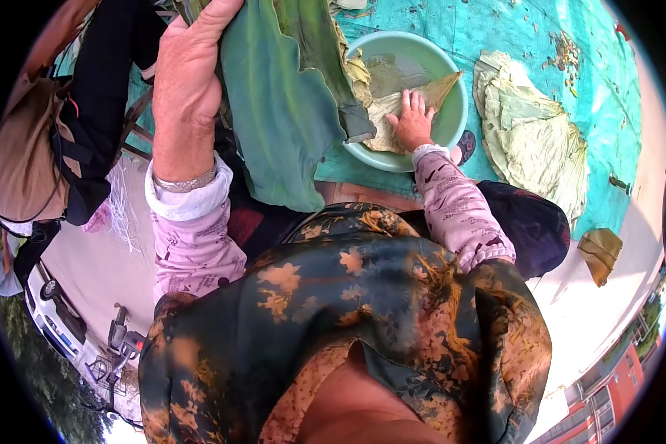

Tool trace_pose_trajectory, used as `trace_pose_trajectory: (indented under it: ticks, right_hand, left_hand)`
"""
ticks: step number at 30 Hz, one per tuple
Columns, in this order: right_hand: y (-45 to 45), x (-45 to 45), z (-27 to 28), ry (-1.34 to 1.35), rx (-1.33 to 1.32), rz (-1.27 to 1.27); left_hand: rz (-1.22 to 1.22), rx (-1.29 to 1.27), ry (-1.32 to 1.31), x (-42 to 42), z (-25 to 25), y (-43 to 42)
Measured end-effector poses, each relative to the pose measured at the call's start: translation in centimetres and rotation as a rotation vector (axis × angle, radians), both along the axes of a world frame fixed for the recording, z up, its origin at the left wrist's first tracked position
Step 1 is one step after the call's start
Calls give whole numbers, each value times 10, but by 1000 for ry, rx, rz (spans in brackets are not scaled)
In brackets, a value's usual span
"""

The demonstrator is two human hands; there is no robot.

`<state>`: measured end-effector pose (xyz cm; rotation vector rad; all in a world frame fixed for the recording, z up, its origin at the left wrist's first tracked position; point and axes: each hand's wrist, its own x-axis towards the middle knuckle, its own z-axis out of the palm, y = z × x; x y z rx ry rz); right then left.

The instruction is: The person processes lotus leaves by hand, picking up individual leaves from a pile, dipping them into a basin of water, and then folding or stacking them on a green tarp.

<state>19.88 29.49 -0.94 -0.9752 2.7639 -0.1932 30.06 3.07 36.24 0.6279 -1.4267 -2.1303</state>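
My left hand [189, 89] is raised at the upper left, closed on large dark green leaves [274, 111]. They hang broad and flat in front of me, their lower edges wavy, overlapping the near left rim of a pale green basin [460, 111]. Inside that basin, my right hand [412, 124] lies with its fingers spread on a pale, dried-looking leaf [383, 127]. Shallow murky water [399, 74] shows beyond it. The fingertips of my left hand are partly hidden behind the leaves and the top edge of the view.
A stack of pale dried leaves [529, 133] lies on the turquoise sheet [599, 81] right of the basin. A brown leaf piece [601, 255] is on the pavement. Another person's dark-clothed leg [100, 103] is close on my left. A bicycle [115, 362] and white car [55, 318] stand farther off.
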Motion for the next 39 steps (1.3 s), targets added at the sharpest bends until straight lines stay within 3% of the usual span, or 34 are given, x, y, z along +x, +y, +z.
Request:
trace_pose_trajectory:
  ticks: [3, 7, 11, 15, 18, 22, 26, 28, 31, 32, 35, 39]
  right_hand:
    - [-2, -1, -7, -5, 32, 12]
    - [-5, 0, -14, 96, 59, 10]
    - [-3, -1, -23, -6, 45, -6]
    - [1, -5, -33, 56, 34, 31]
    - [-7, -13, -10, -113, 99, 5]
    - [-27, -15, 38, 28, 124, 24]
    - [-54, -8, 48, -479, -25, 81]
    - [-57, 14, 22, -619, -209, 136]
    - [-55, 36, -23, -846, -438, -7]
    - [-54, 38, -67, -889, -512, 5]
    - [-56, 50, -55, -669, -424, 13]
    - [-56, 27, -23, -660, -344, 130]
  left_hand:
    - [13, -102, -77, 15, -7, -9]
    - [44, -78, -111, 24, 4, 1]
    - [70, -80, -140, 25, 6, 7]
    - [33, -68, -123, 23, 6, 8]
    - [22, -54, -86, 21, 3, 5]
    - [48, -44, -38, 19, 3, 4]
    - [85, -31, 34, 8, 14, 21]
    - [70, -31, 27, 9, 13, 18]
    - [58, -31, -4, 12, 6, 9]
    - [53, -30, -39, 18, 1, -2]
    - [25, -43, -73, 19, 2, -5]
    - [30, -38, -63, 16, 4, -5]
